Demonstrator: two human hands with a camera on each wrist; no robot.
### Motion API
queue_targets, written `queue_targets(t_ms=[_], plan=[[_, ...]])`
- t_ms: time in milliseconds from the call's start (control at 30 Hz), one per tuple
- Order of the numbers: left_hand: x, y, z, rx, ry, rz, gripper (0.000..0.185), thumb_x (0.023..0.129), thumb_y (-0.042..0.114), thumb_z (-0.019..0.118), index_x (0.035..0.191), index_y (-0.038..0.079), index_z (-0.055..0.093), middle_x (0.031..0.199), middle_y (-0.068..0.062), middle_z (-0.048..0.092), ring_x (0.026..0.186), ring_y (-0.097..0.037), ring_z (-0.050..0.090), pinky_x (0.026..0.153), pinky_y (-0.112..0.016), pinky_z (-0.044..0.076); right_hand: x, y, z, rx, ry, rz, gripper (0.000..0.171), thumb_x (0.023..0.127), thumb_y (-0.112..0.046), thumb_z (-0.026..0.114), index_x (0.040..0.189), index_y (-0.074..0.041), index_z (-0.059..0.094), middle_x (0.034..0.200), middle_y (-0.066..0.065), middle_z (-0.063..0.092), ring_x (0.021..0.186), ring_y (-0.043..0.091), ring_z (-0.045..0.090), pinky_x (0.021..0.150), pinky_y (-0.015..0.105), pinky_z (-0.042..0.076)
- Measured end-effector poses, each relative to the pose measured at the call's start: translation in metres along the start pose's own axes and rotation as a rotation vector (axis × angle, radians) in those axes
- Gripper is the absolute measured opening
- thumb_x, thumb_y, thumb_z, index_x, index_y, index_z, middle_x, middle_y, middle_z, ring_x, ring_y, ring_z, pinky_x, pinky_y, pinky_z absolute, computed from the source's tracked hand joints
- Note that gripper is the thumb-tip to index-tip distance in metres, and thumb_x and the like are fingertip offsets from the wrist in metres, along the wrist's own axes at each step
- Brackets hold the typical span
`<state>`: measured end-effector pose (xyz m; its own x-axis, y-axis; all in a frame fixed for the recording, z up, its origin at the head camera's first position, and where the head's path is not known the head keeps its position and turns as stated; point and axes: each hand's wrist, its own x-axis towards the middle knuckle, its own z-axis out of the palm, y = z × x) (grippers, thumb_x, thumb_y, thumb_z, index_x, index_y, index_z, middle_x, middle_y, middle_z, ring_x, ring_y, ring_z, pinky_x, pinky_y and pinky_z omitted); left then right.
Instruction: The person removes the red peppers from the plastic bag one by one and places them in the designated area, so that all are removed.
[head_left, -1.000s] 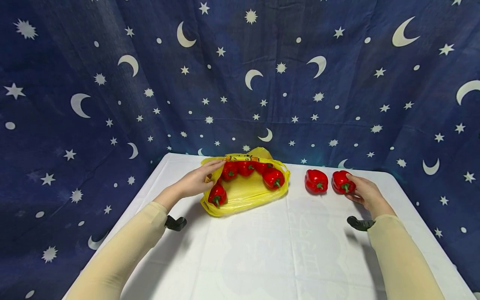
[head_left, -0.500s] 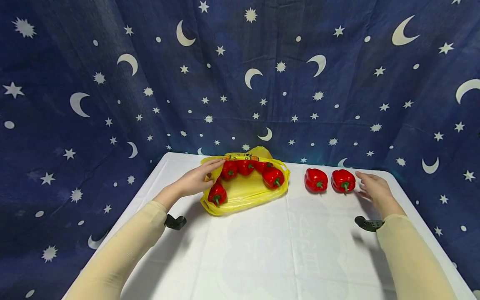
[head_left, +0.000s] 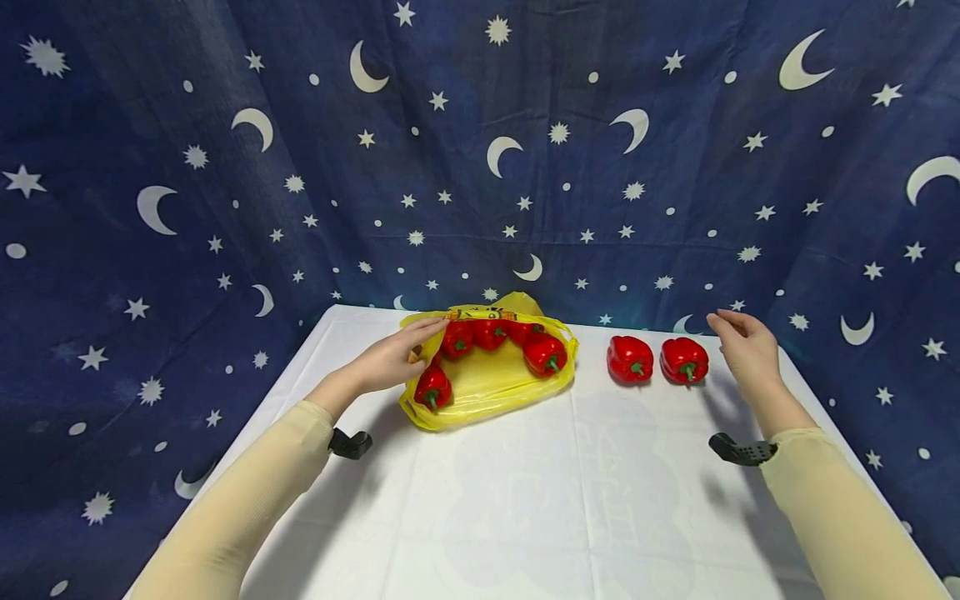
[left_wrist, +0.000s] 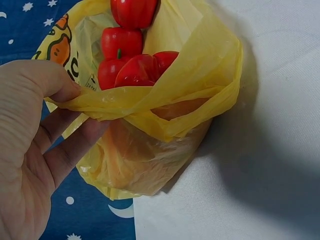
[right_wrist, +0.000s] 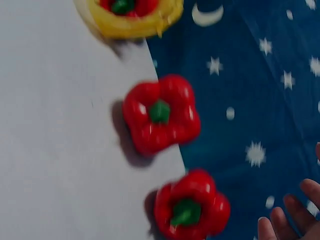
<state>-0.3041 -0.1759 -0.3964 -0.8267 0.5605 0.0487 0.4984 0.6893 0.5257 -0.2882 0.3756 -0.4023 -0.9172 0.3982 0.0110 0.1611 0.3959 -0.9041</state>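
Yellow plastic bag [head_left: 491, 375] lies open on the white tablecloth [head_left: 525, 500] at the far left-centre of the table, and your left hand [head_left: 390, 362] pinches its near-left rim: in the left wrist view your thumb [left_wrist: 47, 82] and fingers [left_wrist: 70, 145] hold a fold of the thin film [left_wrist: 150, 107] between them. Several red bell peppers [head_left: 545, 353] sit inside the bag. Two more lie on the cloth well to the right of it, just beside each other: one pepper [head_left: 629, 359] nearer the bag and the outer pepper [head_left: 684, 360] nearer your right hand [head_left: 742, 346]. That hand hovers just beside the outer pepper, apart from it, fingers relaxed and gripping nothing. Behind the table hangs a dark blue curtain [head_left: 150, 167] printed with moons and stars.
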Motion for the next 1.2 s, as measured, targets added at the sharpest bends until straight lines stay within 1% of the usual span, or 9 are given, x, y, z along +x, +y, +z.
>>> queue_targets(t_ms=[133, 233, 367, 500, 633, 767, 1000, 1100, 1200], plan=[[0.0, 0.0, 0.0, 0.011, -0.002, -0.005, 0.077, 0.094, 0.005, 0.059, 0.163, 0.027, 0.031, 0.165, 0.004, 0.027, 0.089, -0.02, 0.056, 0.073, -0.037, 0.049, -0.013, -0.016, 0.014, 0.007, -0.02, -0.064, 0.074, 0.102, -0.056, 0.049, 0.159, -0.01, 0.038, 0.157, 0.019, 0.04, 0.139, 0.035, 0.041, 0.114, 0.048, 0.036], [-0.001, 0.001, 0.0, 0.017, -0.002, -0.007, 0.076, 0.095, 0.006, 0.059, 0.163, 0.025, 0.031, 0.165, 0.003, 0.027, 0.088, -0.021, 0.057, 0.072, -0.037, 0.049, -0.021, -0.025, 0.023, 0.02, -0.055, -0.1, 0.073, 0.101, -0.057, 0.05, 0.159, -0.013, 0.039, 0.156, 0.017, 0.041, 0.14, 0.036, 0.04, 0.114, 0.052, 0.035], [-0.001, 0.001, 0.0, 0.019, -0.003, -0.008, 0.076, 0.095, 0.005, 0.059, 0.163, 0.025, 0.031, 0.165, 0.003, 0.027, 0.091, -0.022, 0.056, 0.072, -0.037, 0.049, -0.034, -0.036, 0.035, 0.042, -0.098, -0.159, 0.071, 0.101, -0.056, 0.053, 0.157, -0.014, 0.042, 0.155, 0.016, 0.043, 0.14, 0.036, 0.04, 0.114, 0.056, 0.033], [-0.001, 0.001, 0.0, 0.014, -0.001, -0.006, 0.077, 0.094, 0.005, 0.059, 0.163, 0.025, 0.031, 0.165, 0.003, 0.027, 0.094, -0.021, 0.056, 0.073, -0.037, 0.049, -0.046, -0.046, 0.049, 0.045, -0.141, -0.242, 0.069, 0.101, -0.054, 0.056, 0.154, -0.012, 0.045, 0.152, 0.015, 0.048, 0.136, 0.034, 0.044, 0.112, 0.055, 0.035], [0.0, 0.001, 0.0, 0.01, 0.005, -0.003, 0.078, 0.093, 0.003, 0.058, 0.163, 0.025, 0.031, 0.165, 0.004, 0.027, 0.089, -0.02, 0.057, 0.069, -0.036, 0.048, -0.056, -0.054, 0.063, 0.047, -0.204, -0.298, 0.065, 0.101, -0.05, 0.058, 0.152, -0.012, 0.048, 0.148, 0.014, 0.051, 0.133, 0.031, 0.048, 0.111, 0.053, 0.038], [0.001, 0.0, 0.001, 0.012, 0.011, 0.001, 0.079, 0.092, 0.002, 0.058, 0.163, 0.024, 0.032, 0.165, 0.004, 0.027, 0.087, -0.02, 0.057, 0.068, -0.036, 0.047, -0.065, -0.06, 0.076, 0.049, -0.274, -0.324, 0.061, 0.101, -0.046, 0.061, 0.151, -0.013, 0.049, 0.147, 0.012, 0.052, 0.131, 0.031, 0.048, 0.111, 0.054, 0.038], [0.001, -0.001, 0.002, 0.014, 0.017, 0.0, 0.08, 0.092, 0.002, 0.058, 0.162, 0.029, 0.032, 0.165, 0.005, 0.028, 0.089, -0.02, 0.056, 0.069, -0.036, 0.047, -0.077, -0.066, 0.097, 0.044, -0.377, -0.342, 0.059, 0.1, -0.042, 0.064, 0.149, -0.011, 0.052, 0.143, 0.013, 0.055, 0.13, 0.031, 0.051, 0.11, 0.052, 0.04], [0.001, -0.001, 0.002, 0.009, 0.02, 0.007, 0.079, 0.091, 0.002, 0.058, 0.162, 0.026, 0.033, 0.165, 0.004, 0.028, 0.09, -0.021, 0.057, 0.07, -0.036, 0.048, -0.082, -0.067, 0.106, 0.019, -0.414, -0.344, 0.059, 0.1, -0.041, 0.064, 0.149, -0.011, 0.052, 0.144, 0.013, 0.055, 0.131, 0.031, 0.05, 0.109, 0.053, 0.041], [0.001, -0.001, 0.002, 0.007, 0.02, 0.01, 0.079, 0.091, 0.002, 0.058, 0.162, 0.024, 0.033, 0.165, 0.003, 0.028, 0.092, -0.021, 0.057, 0.071, -0.036, 0.049, -0.088, -0.068, 0.116, 0.014, -0.472, -0.343, 0.06, 0.099, -0.039, 0.066, 0.15, -0.009, 0.051, 0.145, 0.015, 0.054, 0.133, 0.034, 0.049, 0.108, 0.055, 0.041]])
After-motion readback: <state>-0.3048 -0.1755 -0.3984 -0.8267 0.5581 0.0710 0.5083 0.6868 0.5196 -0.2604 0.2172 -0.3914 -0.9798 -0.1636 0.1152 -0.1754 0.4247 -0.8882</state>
